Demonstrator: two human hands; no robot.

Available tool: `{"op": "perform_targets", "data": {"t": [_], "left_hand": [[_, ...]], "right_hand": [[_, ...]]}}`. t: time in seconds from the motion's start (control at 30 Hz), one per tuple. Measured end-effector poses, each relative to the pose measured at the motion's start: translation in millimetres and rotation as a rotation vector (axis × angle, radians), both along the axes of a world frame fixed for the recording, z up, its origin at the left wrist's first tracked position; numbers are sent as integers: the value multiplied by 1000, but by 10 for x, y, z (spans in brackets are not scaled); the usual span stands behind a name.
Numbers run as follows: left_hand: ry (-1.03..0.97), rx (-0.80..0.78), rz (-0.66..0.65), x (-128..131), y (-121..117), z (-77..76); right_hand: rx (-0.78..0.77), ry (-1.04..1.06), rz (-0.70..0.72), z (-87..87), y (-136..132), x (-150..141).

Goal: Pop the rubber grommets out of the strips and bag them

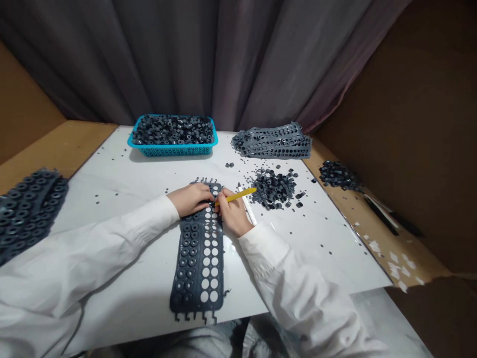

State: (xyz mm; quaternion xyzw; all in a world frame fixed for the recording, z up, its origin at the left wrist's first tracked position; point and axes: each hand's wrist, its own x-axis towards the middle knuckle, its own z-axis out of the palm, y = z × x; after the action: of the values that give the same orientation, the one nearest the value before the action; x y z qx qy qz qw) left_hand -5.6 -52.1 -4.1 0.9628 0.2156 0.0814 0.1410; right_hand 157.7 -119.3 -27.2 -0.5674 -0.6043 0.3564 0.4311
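Note:
A long dark rubber sheet lies lengthwise in front of me, with rows of raised rings at left and two rows of white round holes at right. My left hand rests over its upper part, thumb and fingertips drawn together on the rubber; what lies right between them is partly hidden. Close beside it, my right hand grips a slim yellow pen-like tool, whose working end is at the sheet by my left fingertips. A white pen-like tool lies on the table just right of my right hand.
A blue basket full of small dark rubber pieces stands at the back. Punched sheets are stacked back right, behind a loose pile of pieces. More ringed sheets lie left. Dark-handled tools and scraps lie right.

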Motion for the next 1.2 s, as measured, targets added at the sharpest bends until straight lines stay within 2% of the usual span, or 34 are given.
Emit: {"op": "perform_targets", "data": {"t": [0.17,0.33,0.4,0.47,0.57,0.67,0.8,0.97,1.2], "left_hand": [[116,164,-60,31,-18,2],[122,246,-80,61,-21,-34],[62,195,-46,51,-15,-49],[-44,73,16,29,-13,-63],[-198,-150,198,-2,-27,-89],[-242,-238,323,-10,-45,-106],[-198,-224,245,-10,-22,-89],[-145,-151,108,-22,29,-84],[-133,-46,53,-29,1,-99]], "right_hand": [[59,-188,-13,49,16,-38],[92,-222,-23,88,32,-54],[96,-233,-24,100,36,-50],[81,-235,-12,109,39,-42],[44,-198,8,120,47,-27],[30,-178,18,112,54,-16],[32,-118,19,45,35,-2],[-44,157,-57,-50,9,13],[-12,54,-41,-19,10,11]]}}
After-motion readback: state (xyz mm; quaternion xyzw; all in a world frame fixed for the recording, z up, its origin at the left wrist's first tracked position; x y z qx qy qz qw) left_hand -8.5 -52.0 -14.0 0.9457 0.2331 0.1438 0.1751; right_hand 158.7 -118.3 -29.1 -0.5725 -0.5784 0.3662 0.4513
